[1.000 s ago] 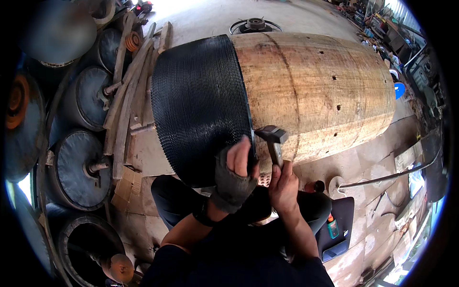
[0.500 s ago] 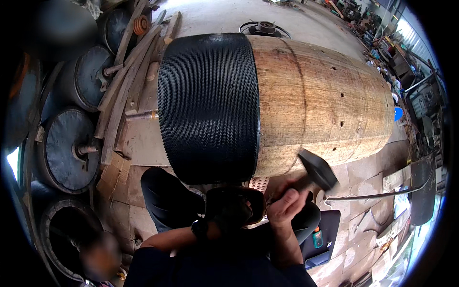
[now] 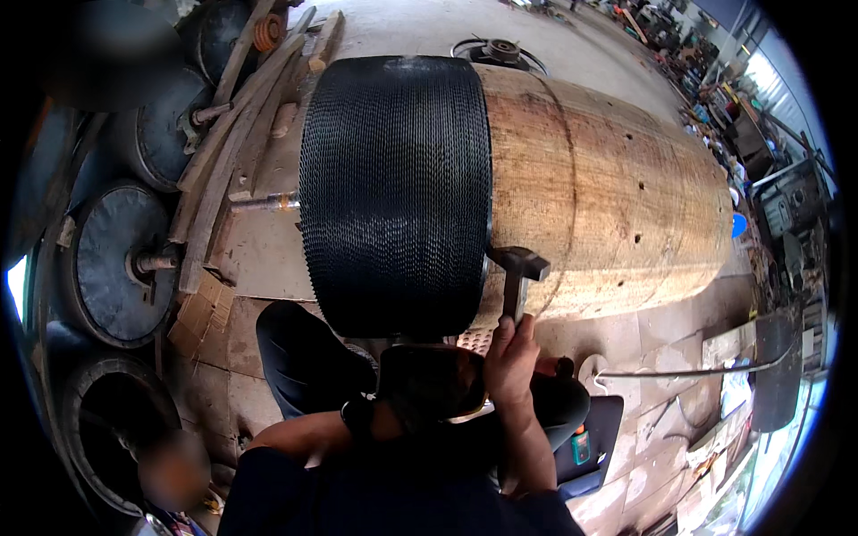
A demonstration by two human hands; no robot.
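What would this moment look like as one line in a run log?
right hand: grips hammer, head at edge of black toothed band | left hand: gloved, below band, grip unclear | wooden drum: lying on its side

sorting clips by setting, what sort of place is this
Probably a workshop or factory floor: a large wooden drum partly wrapped in black toothed banding, a hammer in the right hand, and wheel-like drums stacked alongside.

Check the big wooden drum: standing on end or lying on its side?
On its side. The wooden drum lies lengthwise across the floor, curved face up, the black toothed band wrapped around its left part. The right hand holds a hammer against it.
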